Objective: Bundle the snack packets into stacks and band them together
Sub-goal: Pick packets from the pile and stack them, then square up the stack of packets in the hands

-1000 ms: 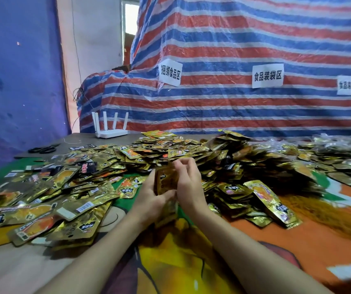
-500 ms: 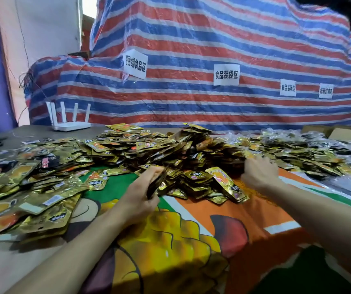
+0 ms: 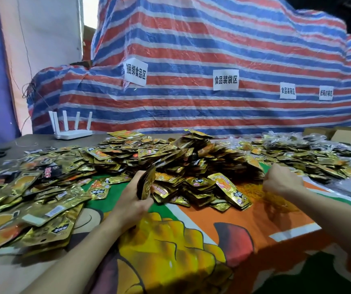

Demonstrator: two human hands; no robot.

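- A thin stack of gold snack packets [image 3: 147, 184] is gripped in the left hand [image 3: 131, 201], with fingers and thumb wrapped round its lower part. The stack is held on edge just above the tablecloth [image 3: 170, 251], at the near edge of the main heap.
- The right hand [image 3: 282, 181] is seen from behind with its fingers curled under, low over the cloth to the right of the heap. Whether anything is pinched inside cannot be told, since the fingertips are hidden.
- A tangle of thin orange strands [image 3: 276, 203], which appear to be rubber bands, is spread on the cloth beneath and beside the right hand.
- The main heap of loose packets [image 3: 170, 158] is piled in the middle of the table, between the two hands and beyond them.
- A flatter spread of packets [image 3: 32, 198] is laid out to the left, some turned printed side down with barcodes showing.
- A further pile of packets [image 3: 308, 160] is seen at the far right, mixed with clear plastic bags.
- The tablecloth is printed with a cartoon in yellow, orange and green.
- A white router [image 3: 72, 132] with upright antennas is set at the far left of the table.
- A red, blue and white striped tarpaulin [image 3: 212, 49] is draped behind the table, and white paper labels [image 3: 226, 80] with printed characters are fixed to it.
- An open cardboard box [image 3: 344, 134] is partly seen at the far right.
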